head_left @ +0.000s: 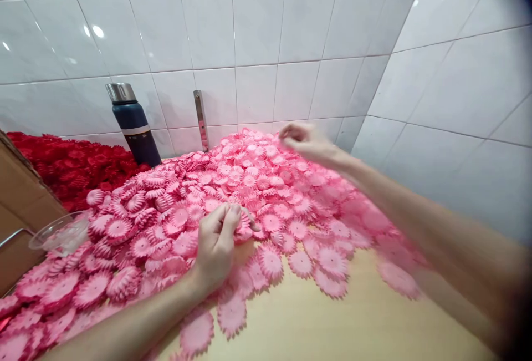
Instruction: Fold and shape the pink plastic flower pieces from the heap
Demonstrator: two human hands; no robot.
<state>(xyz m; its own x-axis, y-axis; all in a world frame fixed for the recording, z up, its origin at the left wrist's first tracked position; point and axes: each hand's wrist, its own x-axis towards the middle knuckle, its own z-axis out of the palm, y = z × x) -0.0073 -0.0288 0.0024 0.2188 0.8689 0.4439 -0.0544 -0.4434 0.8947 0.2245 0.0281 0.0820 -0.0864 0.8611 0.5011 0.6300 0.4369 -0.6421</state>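
Note:
My left hand is closed, thumb on top, around a small pink fabric flower piece with a notched edge. It is held just above the near edge of a large heap of pink flower pieces. My right hand is raised over the back right of the heap, blurred by motion. Its fingers are curled into a pinch, and I cannot make out what is between them. Flat pink flower pieces with scalloped rims lie loose on the table in front.
A dark blue bottle with a steel cap leans at the back left beside a pile of red petals. Further left are a cardboard box and a clear plastic tub. A metal strip stands against the tiled wall.

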